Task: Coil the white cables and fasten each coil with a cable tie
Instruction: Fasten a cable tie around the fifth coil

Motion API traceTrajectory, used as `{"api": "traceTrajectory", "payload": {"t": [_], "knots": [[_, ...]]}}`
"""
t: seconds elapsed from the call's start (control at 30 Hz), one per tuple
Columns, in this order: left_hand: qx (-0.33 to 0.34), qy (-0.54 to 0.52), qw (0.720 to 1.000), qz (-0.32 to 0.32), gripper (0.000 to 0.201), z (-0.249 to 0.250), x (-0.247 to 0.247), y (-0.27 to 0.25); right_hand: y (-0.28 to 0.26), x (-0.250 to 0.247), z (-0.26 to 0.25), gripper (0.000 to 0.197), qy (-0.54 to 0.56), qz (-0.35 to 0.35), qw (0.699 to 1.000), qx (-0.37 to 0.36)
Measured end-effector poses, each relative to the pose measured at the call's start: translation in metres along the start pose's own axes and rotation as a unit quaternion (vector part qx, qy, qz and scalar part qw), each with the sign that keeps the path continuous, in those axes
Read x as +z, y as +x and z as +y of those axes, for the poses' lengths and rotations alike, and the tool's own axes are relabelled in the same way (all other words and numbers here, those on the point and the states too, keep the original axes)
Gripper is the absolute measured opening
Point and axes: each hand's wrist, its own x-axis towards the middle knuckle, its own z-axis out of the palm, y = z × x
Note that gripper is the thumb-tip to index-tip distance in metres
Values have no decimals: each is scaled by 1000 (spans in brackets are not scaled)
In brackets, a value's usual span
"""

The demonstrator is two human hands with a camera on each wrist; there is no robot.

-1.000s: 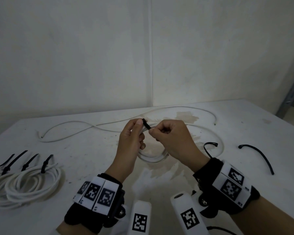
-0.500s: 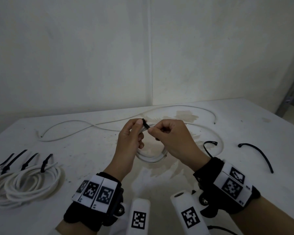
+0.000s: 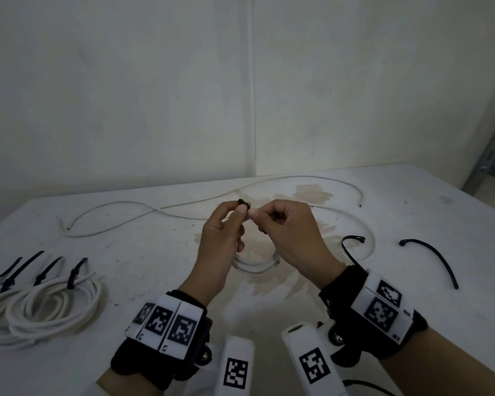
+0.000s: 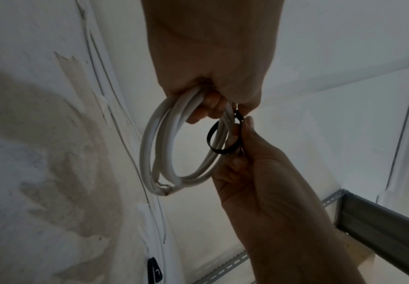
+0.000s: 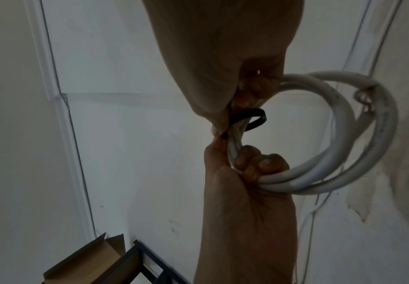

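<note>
A small white cable coil (image 4: 150,153) hangs from my left hand (image 3: 240,208), whose fingers curl round its strands (image 5: 283,180). A black cable tie (image 4: 213,142) loops loosely round the coil's strands. Its head (image 3: 244,202) pokes up between left thumb and forefinger. My right hand (image 3: 254,215) pinches the tie's strap right beside the left fingertips; the loop (image 5: 254,119) shows just under it. In the head view the coil (image 3: 254,265) is mostly hidden beneath both hands, above the table's middle.
Several tied white coils (image 3: 40,304) lie at the table's left. A long loose white cable (image 3: 154,210) snakes across the back. Two spare black ties (image 3: 352,247) (image 3: 431,258) lie to the right. A metal shelf frame (image 3: 494,155) stands beyond the table (image 3: 411,324).
My hands have drawn closer until the fingertips meet. Less of the black tie shows between them. The coil stays in my left hand.
</note>
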Motion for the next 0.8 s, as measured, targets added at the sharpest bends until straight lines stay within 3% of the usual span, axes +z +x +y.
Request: {"api": "traceTrajectory", "payload": {"t": [0.23, 0.5, 0.57, 0.7, 0.8], "knots": [[-5, -26, 999, 33, 16, 6, -7, 6, -2, 0, -1, 15, -4, -28, 999, -20], [-1, 11, 1000, 10, 15, 5, 0, 0, -6, 5, 0, 19, 83, 19, 996, -4], [-1, 8, 1000, 14, 15, 6, -4, 2, -6, 0, -3, 20, 55, 11, 998, -9], [-16, 4, 1000, 24, 14, 9, -11, 3, 3, -17, -7, 19, -21, 61, 996, -56], [-23, 29, 999, -4, 14, 10, -9, 0, 14, -20, -10, 13, -41, -26, 998, -36]]}}
